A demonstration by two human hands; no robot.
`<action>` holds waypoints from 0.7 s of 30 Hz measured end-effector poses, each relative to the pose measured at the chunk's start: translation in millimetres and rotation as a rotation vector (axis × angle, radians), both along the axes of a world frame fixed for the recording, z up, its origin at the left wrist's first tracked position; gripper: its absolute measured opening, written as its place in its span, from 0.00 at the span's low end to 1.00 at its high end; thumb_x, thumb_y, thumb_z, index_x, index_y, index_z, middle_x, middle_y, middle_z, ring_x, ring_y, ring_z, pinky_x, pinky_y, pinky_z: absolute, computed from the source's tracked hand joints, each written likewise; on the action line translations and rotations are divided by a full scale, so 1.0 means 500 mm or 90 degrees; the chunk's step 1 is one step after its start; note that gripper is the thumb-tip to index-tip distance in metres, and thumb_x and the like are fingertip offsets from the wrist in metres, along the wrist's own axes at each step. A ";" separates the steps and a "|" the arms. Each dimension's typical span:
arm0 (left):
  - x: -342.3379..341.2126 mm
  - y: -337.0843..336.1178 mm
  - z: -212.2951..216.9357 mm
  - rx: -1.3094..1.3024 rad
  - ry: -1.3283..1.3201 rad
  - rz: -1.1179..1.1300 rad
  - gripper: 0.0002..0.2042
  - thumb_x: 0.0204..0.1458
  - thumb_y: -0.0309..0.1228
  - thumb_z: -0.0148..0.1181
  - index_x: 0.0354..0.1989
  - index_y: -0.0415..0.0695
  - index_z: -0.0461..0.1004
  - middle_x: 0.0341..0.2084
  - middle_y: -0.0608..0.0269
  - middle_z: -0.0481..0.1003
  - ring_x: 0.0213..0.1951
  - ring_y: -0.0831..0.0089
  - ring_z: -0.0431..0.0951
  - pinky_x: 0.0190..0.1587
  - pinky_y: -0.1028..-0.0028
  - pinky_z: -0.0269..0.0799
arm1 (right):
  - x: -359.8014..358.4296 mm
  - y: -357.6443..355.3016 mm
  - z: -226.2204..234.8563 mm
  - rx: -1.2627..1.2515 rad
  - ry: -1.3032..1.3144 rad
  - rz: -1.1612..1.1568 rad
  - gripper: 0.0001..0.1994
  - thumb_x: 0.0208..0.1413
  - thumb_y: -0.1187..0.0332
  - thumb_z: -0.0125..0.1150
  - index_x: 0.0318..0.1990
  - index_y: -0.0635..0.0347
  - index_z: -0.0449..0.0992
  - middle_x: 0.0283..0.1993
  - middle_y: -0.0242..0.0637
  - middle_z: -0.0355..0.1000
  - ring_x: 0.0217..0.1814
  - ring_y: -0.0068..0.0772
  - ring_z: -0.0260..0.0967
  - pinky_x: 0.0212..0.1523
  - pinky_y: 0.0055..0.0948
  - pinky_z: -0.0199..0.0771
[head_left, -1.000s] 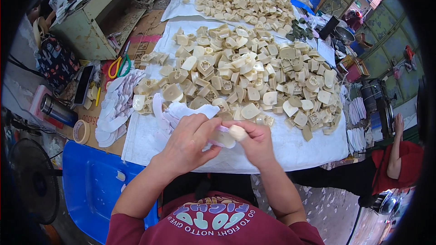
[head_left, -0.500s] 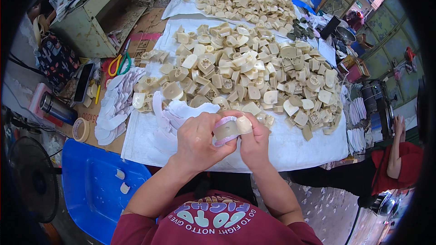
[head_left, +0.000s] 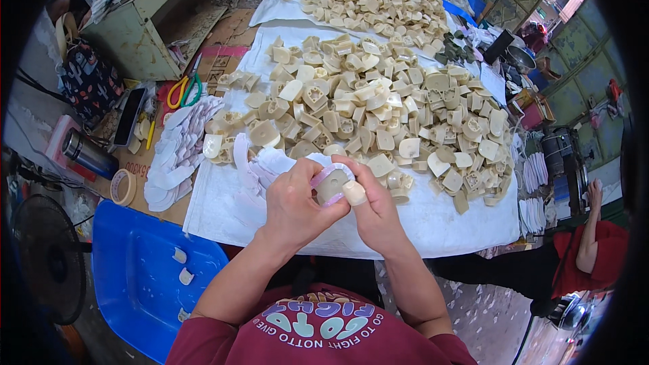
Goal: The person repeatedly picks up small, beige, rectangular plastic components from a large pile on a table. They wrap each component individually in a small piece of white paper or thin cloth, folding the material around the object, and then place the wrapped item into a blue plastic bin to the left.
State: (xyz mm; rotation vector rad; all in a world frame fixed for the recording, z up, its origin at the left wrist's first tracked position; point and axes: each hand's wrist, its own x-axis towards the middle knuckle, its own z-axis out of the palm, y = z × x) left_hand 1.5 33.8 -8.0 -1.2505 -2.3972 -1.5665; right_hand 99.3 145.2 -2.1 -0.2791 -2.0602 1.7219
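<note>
Gripping one beige plastic piece [head_left: 332,186] together, left hand [head_left: 294,206] and right hand [head_left: 375,209] close around it, steadying its pale ring; heaped pieces [head_left: 378,108] lie just beyond.

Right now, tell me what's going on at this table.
A person in a maroon shirt holds one small beige moulded piece in both hands over a white cloth. The left hand grips it while the right hand presses a thin pale-pink strip around its top. A big heap of similar beige pieces covers the cloth ahead, white cut-outs lie to the left, and a blue tray below holds a few pieces.
</note>
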 end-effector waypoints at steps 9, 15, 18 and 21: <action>-0.032 -0.015 0.002 0.274 -0.262 -0.152 0.20 0.46 0.19 0.63 0.50 0.35 0.71 0.29 0.63 0.73 0.32 0.79 0.71 0.37 0.77 0.68 | 0.008 0.000 -0.001 0.214 0.009 -0.167 0.16 0.60 0.70 0.49 0.53 0.66 0.68 0.48 0.45 0.72 0.52 0.40 0.71 0.51 0.34 0.70; 0.018 -0.016 0.001 0.205 -0.181 -0.193 0.24 0.53 0.29 0.58 0.59 0.36 0.64 0.33 0.62 0.73 0.32 0.78 0.71 0.35 0.79 0.68 | 0.028 -0.024 -0.028 -0.264 0.000 -0.076 0.20 0.65 0.54 0.47 0.42 0.65 0.75 0.31 0.33 0.75 0.33 0.23 0.72 0.35 0.22 0.71; 0.005 -0.013 0.002 0.239 -0.513 -0.247 0.23 0.61 0.42 0.42 0.52 0.34 0.70 0.32 0.57 0.74 0.31 0.75 0.72 0.36 0.78 0.68 | 0.033 -0.039 -0.040 -0.077 0.008 -0.038 0.17 0.65 0.59 0.46 0.39 0.66 0.74 0.27 0.32 0.72 0.26 0.20 0.67 0.29 0.21 0.67; 0.020 -0.022 -0.015 0.243 -0.183 -0.236 0.21 0.62 0.39 0.38 0.43 0.33 0.73 0.32 0.54 0.75 0.30 0.74 0.74 0.33 0.79 0.69 | 0.038 -0.078 -0.045 -0.193 0.035 -0.037 0.15 0.65 0.61 0.46 0.37 0.66 0.74 0.24 0.28 0.69 0.24 0.17 0.64 0.25 0.19 0.63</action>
